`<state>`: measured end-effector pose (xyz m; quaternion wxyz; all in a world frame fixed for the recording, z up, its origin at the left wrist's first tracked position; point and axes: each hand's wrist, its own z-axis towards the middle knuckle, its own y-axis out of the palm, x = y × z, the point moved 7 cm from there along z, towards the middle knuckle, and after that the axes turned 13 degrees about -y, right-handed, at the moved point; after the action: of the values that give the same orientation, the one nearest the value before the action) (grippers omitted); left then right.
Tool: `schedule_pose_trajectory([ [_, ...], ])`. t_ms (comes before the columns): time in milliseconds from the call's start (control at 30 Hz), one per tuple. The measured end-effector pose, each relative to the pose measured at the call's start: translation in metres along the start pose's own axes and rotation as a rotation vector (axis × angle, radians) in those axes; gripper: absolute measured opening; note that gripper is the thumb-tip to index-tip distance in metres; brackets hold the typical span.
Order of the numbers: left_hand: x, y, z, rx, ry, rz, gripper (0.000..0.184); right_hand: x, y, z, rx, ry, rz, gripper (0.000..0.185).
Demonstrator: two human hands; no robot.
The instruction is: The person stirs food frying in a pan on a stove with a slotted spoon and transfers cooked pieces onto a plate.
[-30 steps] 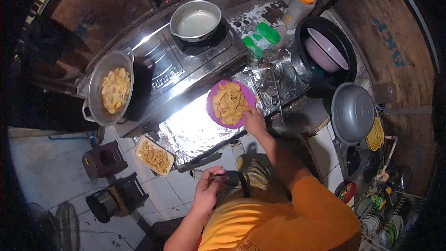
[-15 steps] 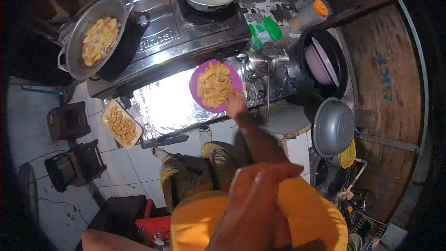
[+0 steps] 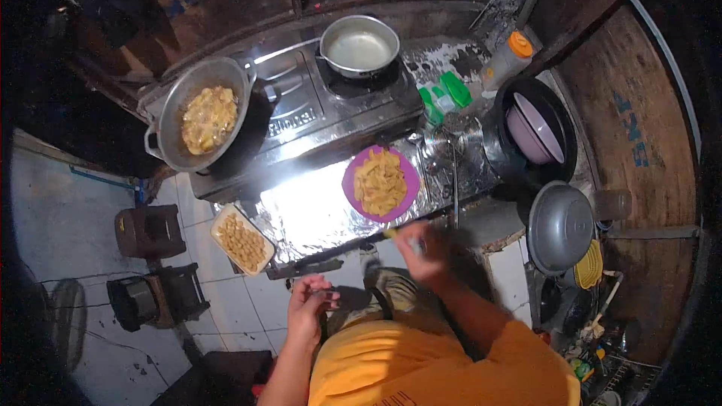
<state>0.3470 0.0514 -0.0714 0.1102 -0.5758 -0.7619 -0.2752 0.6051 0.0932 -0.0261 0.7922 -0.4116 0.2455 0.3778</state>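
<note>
A purple plate point(image 3: 412, 197) heaped with yellowish fried pieces point(image 3: 379, 180) rests on the foil-covered counter. Just below its near edge, my right hand point(image 3: 423, 252) is closed, with a small yellow fried piece point(image 3: 390, 233) poking out from the fingertips. My left hand point(image 3: 311, 304) hovers in front of my body, palm turned up and fingers loosely curled apart, with nothing visible in it. Nearest to it is a pale tray of small tan chunks point(image 3: 243, 243). Similar yellow pieces point(image 3: 209, 120) lie in bubbling liquid inside a large two-handled wok point(image 3: 171, 140) on the stove's left side.
The stove point(image 3: 301, 116) carries a metal pot point(image 3: 359, 46) of pale liquid on its right burner. Green-lidded items point(image 3: 454, 90), an orange-capped bottle point(image 3: 508, 60) and a black tub point(image 3: 499, 143) with pink bowls stand right. A grey basin point(image 3: 560, 227) sits nearer me. Stools point(image 3: 150, 231) are at left.
My right hand has pulled back from the plate toward me, a yellow piece in its fingers. A hand close to the camera has dropped away; my left hand is now low before me. The view has shifted.
</note>
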Motion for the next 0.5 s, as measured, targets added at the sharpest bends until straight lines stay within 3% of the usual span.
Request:
schedule_pose_trajectory([
  [67,-0.019,-0.018,0.01,0.031,-0.028,0.022,0.03,-0.06,-0.017,0.021,-0.107,0.353,0.648,0.021],
  [133,-0.032,-0.026,0.027,0.019,-0.023,0.034,0.029,-0.107,-0.038,0.029,-0.349,-0.232,0.643,0.02],
  [200,-0.041,-0.03,0.053,0.018,-0.046,0.139,0.026,-0.176,-0.067,0.082,-0.374,-0.466,0.801,0.011],
  [267,-0.043,-0.024,0.085,0.024,-0.095,0.171,0.025,-0.177,-0.073,0.064,-0.504,-0.959,1.173,0.013],
  [300,-0.049,-0.021,0.108,0.017,-0.136,0.272,0.024,-0.18,-0.072,0.062,-0.509,-0.969,1.161,0.013],
  [500,-0.073,0.023,0.212,-0.041,-0.188,0.399,0.019,-0.185,-0.089,0.048,0.402,-0.351,0.898,0.018],
])
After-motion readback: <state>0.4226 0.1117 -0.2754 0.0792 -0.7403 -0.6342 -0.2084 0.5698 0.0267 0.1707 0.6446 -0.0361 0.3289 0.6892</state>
